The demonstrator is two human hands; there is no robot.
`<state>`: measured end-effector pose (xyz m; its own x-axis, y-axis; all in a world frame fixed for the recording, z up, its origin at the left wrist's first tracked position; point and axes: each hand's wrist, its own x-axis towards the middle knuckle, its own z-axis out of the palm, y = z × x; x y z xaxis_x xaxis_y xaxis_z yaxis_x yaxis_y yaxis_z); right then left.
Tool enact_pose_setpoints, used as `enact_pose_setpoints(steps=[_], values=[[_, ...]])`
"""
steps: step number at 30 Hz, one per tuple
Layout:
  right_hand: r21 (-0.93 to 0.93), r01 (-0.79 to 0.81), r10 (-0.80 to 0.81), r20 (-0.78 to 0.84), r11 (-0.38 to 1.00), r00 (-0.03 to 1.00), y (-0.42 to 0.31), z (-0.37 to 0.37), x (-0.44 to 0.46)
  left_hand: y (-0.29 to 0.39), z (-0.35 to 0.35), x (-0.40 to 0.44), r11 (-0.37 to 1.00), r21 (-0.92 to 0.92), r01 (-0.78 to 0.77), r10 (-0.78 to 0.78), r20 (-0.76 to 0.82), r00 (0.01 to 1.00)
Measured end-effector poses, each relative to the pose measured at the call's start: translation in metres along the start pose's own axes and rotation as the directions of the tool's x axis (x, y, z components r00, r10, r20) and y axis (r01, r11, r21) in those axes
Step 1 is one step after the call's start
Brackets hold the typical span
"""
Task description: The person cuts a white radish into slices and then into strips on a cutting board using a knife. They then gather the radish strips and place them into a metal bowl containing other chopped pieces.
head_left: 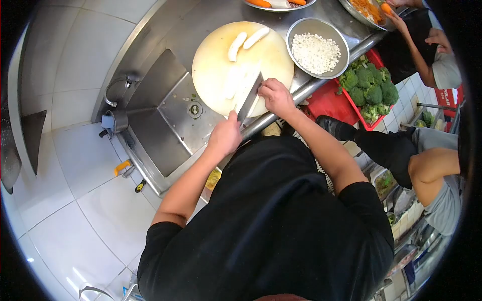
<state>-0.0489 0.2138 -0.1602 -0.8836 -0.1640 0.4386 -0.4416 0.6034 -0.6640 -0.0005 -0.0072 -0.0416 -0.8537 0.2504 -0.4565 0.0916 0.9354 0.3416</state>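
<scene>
A knife [250, 100] with a broad metal blade slants over the near part of a round, pale cutting board [211, 65]. My left hand [226, 134] is closed at its lower end, in line with the blade; the handle is hidden. On the blade's right side, my right hand [276, 98] has its fingers curled together close to the upper end. What those fingers hold is hidden. Pale, overexposed pieces lie beside and under the blade. Two peeled white pieces, one on the left [236, 46] and one on the right [256, 37], lie on the board's far part.
Diced white pieces fill a metal bowl [290, 42] right of the board. A sink [155, 110] is at left. Broccoli [371, 88] sits in a red crate [375, 56]. Another person's hand [396, 19] holds a carrot over a bowl [351, 11]; a bent leg [432, 170] is at right.
</scene>
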Motion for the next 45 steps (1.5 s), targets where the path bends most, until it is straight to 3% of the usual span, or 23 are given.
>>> enact_pose_setpoints(steps=[4,10,13,14,17,18,20,22,23,27,31,34,37,38,41,45], values=[[0.000,-0.026,0.026,-0.006,1.000,1.000,-0.002,-0.001,-0.002,0.002,0.012,-0.014,0.992,-0.029,0.124,-0.123,0.032,0.992],[-0.008,0.015,-0.015,-0.019,1.000,1.000,-0.002,0.001,0.002,-0.001,0.005,0.035,0.991,-0.131,-0.004,-0.002,-0.040,0.999],[0.164,-0.124,0.152,-0.173,0.979,0.973,-0.019,-0.011,0.015,0.001,-0.003,0.027,0.987,-0.162,-0.011,-0.002,-0.080,0.997],[0.104,-0.051,0.079,-0.284,0.993,0.956,-0.027,-0.017,0.027,0.002,-0.005,0.020,0.985,-0.171,0.002,-0.019,-0.094,0.995],[0.028,0.096,-0.087,-0.233,0.995,0.969,-0.068,-0.036,0.088,0.001,0.004,0.005,0.982,-0.188,0.000,-0.014,-0.076,0.997],[-0.023,0.079,-0.079,0.012,0.997,0.997,-0.067,-0.026,0.103,0.005,0.005,0.003,0.982,-0.186,-0.017,0.004,-0.067,0.998],[-0.142,0.088,-0.010,0.474,0.986,0.881,-0.057,-0.005,0.129,0.015,0.007,0.005,0.984,-0.179,-0.011,0.011,-0.005,1.000],[-0.211,0.220,-0.039,0.632,0.952,0.774,-0.049,0.016,0.133,0.016,0.014,0.007,0.980,-0.194,-0.031,0.033,0.006,0.999],[-0.236,0.292,-0.044,0.704,0.927,0.709,-0.044,0.028,0.134,0.015,0.018,0.009,0.978,-0.203,-0.041,0.043,0.007,0.999],[-0.317,0.452,-0.040,0.782,0.834,0.622,-0.043,0.046,0.132,0.007,0.020,0.013,0.981,-0.187,-0.051,0.056,0.021,0.998],[-0.314,0.485,0.000,0.840,0.816,0.543,-0.047,0.046,0.138,0.004,0.016,0.008,0.978,-0.202,-0.044,0.051,0.031,0.998],[-0.254,0.381,-0.056,0.765,0.889,0.641,-0.048,0.034,0.142,0.002,0.015,0.009,0.978,-0.205,-0.043,0.050,0.031,0.998],[-0.116,0.156,-0.057,0.595,0.981,0.802,-0.058,0.005,0.154,-0.009,0.014,0.013,0.976,-0.217,-0.029,0.035,0.024,0.999],[-0.040,0.193,-0.146,0.510,0.980,0.848,-0.059,-0.006,0.157,-0.012,0.012,0.014,0.974,-0.228,-0.013,0.017,0.018,1.000],[0.134,0.127,-0.166,0.342,0.983,0.925,-0.072,-0.033,0.145,-0.024,0.007,0.023,0.970,-0.241,0.025,-0.024,0.008,1.000],[-0.008,0.258,-0.251,0.205,0.966,0.946,-0.060,-0.039,0.081,-0.033,0.002,0.028,0.974,-0.222,0.051,-0.055,-0.015,0.998]])
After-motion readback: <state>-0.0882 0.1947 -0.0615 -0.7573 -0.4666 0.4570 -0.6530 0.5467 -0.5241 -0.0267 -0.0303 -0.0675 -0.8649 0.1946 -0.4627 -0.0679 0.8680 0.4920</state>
